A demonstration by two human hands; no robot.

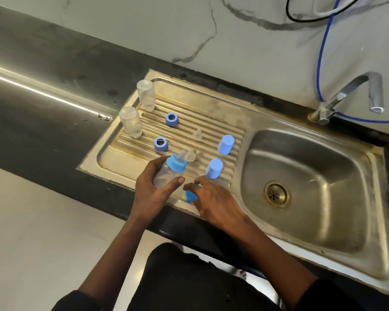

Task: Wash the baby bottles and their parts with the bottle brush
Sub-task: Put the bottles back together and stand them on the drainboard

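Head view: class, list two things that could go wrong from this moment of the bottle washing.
1. The blue cap under the right hand sits near the front rim of the drainboard; it might slip off onto the floor.
2. The left hand holds the assembled bottle close to a loose teat, which a small swing could knock away.
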